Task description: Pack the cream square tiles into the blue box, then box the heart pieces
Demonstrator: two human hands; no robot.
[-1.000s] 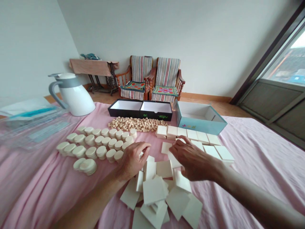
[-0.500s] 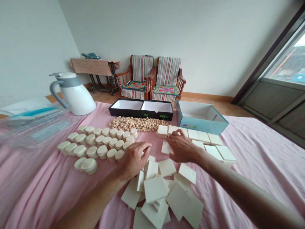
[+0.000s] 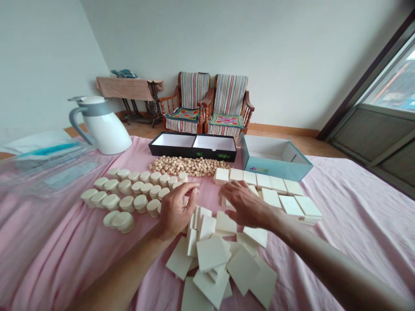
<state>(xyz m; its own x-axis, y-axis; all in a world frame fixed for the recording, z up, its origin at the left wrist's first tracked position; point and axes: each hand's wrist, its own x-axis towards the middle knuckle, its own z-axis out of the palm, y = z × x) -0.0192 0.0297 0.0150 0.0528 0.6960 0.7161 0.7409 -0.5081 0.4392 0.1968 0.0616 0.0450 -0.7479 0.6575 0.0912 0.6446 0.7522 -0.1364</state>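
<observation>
Nearest me, loose square tiles (image 3: 212, 255) lie in an untidy, overlapping heap on the pink cloth (image 3: 350, 216), between my forearms. Just beyond, my left hand (image 3: 177, 209) is curled, thumb close to forefinger; I can't tell whether anything is pinched there. It blocks my view of some of the stacked round discs (image 3: 141, 202) on that side. My right hand (image 3: 244, 203) is palm down over the nearer row of stacked square tiles (image 3: 270, 198), fingers bent, thumb apart; the tips are hidden, so I can't tell what they hold. Past the stacks, small wooden balls (image 3: 191, 166) lie heaped before the black box (image 3: 177, 151), whose two compartments show white inner walls. Right of it stands the open light-blue box (image 3: 275, 167), white inside. The white pitcher (image 3: 112, 131) stands left, near clear plastic packaging (image 3: 61, 172); farther back are two chairs (image 3: 227, 95).
</observation>
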